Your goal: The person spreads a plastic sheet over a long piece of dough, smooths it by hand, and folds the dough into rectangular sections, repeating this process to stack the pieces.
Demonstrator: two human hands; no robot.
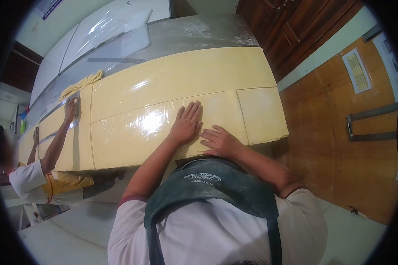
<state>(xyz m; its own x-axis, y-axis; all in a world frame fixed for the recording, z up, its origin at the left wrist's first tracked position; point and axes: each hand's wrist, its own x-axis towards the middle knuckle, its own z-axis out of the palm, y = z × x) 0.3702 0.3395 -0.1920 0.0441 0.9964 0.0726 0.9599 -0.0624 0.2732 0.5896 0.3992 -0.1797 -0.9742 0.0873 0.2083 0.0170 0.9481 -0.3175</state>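
A broad pale-yellow slab, which looks like rolled dough (181,75), covers the near part of the table. Shiny clear plastic film (132,121) lies over at least part of its near strip. My left hand (186,123) rests flat on this strip, fingers stretched towards the far side. Close beside it, near the front edge, my right hand (221,140) lies palm down with its fingers pointing left. Neither hand grips anything. Straight cut lines divide the slab, and a smaller square piece (262,112) sits at its right end.
A co-worker (31,176) at the left holds a long straight metal strip (59,110) on the slab. Dough trimmings (82,84) lie in a heap there. Behind are a grey table surface (208,31) and film-covered white sheets (106,26). A wooden panel (327,119) stands right.
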